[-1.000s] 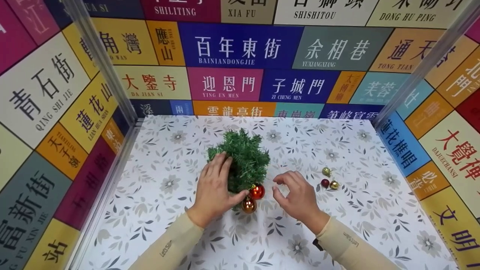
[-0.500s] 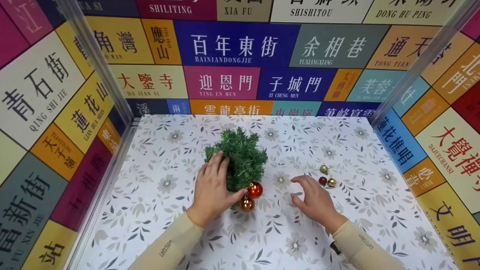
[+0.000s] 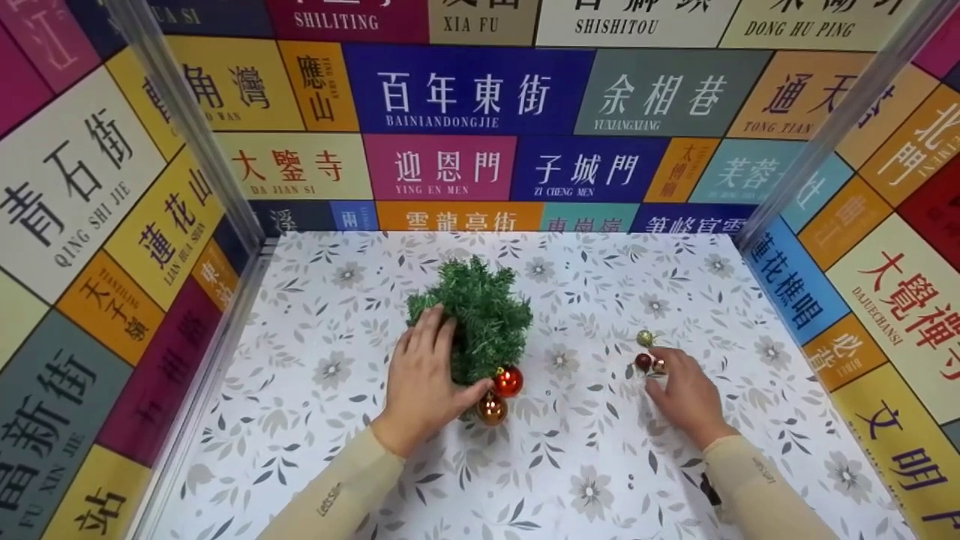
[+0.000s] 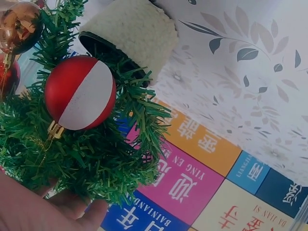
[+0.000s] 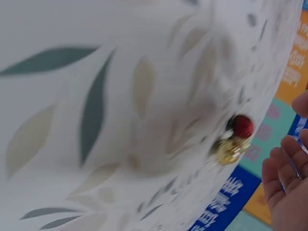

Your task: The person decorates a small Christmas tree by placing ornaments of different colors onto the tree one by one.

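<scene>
My left hand holds the left side of a small green artificial Christmas tree, its fingers partly sunk among the branches. A shiny red bauble and a copper-coloured bauble hang on the tree's near side, by the left thumb. The left wrist view adds a red-and-white bauble and the tree's pale, rough-textured pot. Over on the right, my right hand has thumb and forefinger apart, right at a small gold bauble. Beside that lie a dark red bauble and a glittery gold one.
A white cloth with grey leaves and flowers covers the table. Colourful panels with Chinese lettering wall it in at the back and both sides. Clear corner posts rise at the back corners.
My right hand has moved rightward from beside the tree to the small baubles, partly covering the gold one. My left hand and the tree stay in place; the head view shifts slightly.
</scene>
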Demonstrator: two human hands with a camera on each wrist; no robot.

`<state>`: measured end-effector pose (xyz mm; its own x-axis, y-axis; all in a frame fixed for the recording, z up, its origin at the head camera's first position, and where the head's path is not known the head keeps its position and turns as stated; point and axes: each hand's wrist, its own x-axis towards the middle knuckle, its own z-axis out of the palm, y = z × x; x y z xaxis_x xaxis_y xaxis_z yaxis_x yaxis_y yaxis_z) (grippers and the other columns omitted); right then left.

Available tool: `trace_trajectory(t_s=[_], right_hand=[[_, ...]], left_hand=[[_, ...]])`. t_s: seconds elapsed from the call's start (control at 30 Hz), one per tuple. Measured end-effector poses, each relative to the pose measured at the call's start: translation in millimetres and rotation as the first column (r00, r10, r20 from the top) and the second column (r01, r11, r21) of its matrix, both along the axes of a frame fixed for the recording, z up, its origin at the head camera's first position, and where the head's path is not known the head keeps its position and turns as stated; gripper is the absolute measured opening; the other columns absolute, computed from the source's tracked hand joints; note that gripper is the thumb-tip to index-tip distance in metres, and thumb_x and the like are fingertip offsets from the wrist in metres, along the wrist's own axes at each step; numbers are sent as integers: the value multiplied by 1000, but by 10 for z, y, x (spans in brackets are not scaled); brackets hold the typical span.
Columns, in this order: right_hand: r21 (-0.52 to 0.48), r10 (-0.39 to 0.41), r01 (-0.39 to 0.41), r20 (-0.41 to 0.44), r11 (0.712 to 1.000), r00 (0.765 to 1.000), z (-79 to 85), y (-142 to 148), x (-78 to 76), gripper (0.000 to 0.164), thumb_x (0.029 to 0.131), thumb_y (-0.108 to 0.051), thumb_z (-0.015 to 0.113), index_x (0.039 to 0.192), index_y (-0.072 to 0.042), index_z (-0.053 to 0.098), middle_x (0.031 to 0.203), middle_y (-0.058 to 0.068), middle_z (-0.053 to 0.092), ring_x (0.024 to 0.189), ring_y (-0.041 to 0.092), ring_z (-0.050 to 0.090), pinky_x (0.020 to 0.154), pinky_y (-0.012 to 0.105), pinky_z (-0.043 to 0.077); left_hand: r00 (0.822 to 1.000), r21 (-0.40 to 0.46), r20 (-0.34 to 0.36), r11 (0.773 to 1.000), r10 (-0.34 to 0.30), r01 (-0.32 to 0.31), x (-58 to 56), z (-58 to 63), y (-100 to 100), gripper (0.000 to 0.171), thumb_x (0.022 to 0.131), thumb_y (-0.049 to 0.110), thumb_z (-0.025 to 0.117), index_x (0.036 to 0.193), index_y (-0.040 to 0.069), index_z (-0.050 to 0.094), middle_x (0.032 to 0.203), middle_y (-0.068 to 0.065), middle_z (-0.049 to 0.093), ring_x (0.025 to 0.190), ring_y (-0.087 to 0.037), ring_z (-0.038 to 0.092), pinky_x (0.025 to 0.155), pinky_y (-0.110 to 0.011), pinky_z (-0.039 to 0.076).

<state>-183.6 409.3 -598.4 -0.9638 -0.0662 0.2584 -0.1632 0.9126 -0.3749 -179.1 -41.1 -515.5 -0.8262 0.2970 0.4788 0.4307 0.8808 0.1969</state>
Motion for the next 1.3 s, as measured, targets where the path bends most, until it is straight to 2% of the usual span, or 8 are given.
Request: trace_trajectory(t_s=[0.2,0.3,0.43,0.63,0.97,1.17,1.3], right_hand=[[-52,-97,105,135,993,986,-108,244,-43,52,91,-17,65,139,-7,48,129,18,55,111,38,55,85,57,46],[-51,-114,124,162,991,980,-139,295,-70,53,91,-17,66,141,-9,48,128,17,55,109,35,55,84,56,46],[-38,-108,115,157,993,982,-167,309,-155,55,91,-18,69,142,-13,50,131,17,54,111,35,54,87,58,45],[-16,-98,102,146,995,984,-219,321,-227,52,91,-17,69,141,-12,53,137,20,52,118,40,52,95,62,42],[-37,-90,93,79,995,993,-311,326,-230,35,92,-13,68,126,-6,62,122,15,59,106,37,60,89,57,47],[-28,-94,95,35,995,995,-339,337,-254,29,93,-14,69,119,-3,65,114,15,61,97,33,64,82,54,50],[-18,-98,98,37,995,995,-347,332,-268,27,93,-14,69,117,-2,65,112,15,61,96,33,64,82,54,50]], left_hand=[[1000,-6,-4,1000,-8,8,-8,-5,-14,104,79,80,55,144,0,45,158,-20,29,145,-35,27,111,-54,30],[1000,-5,4,1000,-8,8,-10,3,-11,104,79,81,53,144,0,45,158,-20,29,145,-34,27,111,-54,30],[1000,-1,5,1000,1,-1,-18,22,-13,105,79,82,53,144,0,45,158,-20,28,145,-34,27,112,-53,29],[1000,6,6,1000,0,0,-16,17,-4,106,78,81,55,144,0,44,158,-20,28,145,-35,27,113,-53,28],[1000,1,-4,1000,8,-8,3,12,14,107,77,82,54,144,0,45,158,-20,29,144,-36,29,112,-54,30],[1000,5,-26,1000,16,-16,-7,-13,30,105,78,82,53,142,-1,47,156,-21,33,143,-36,31,110,-54,32],[999,13,-37,1000,11,-10,-12,-15,32,104,79,80,55,141,-1,48,155,-21,34,143,-36,31,108,-55,34]])
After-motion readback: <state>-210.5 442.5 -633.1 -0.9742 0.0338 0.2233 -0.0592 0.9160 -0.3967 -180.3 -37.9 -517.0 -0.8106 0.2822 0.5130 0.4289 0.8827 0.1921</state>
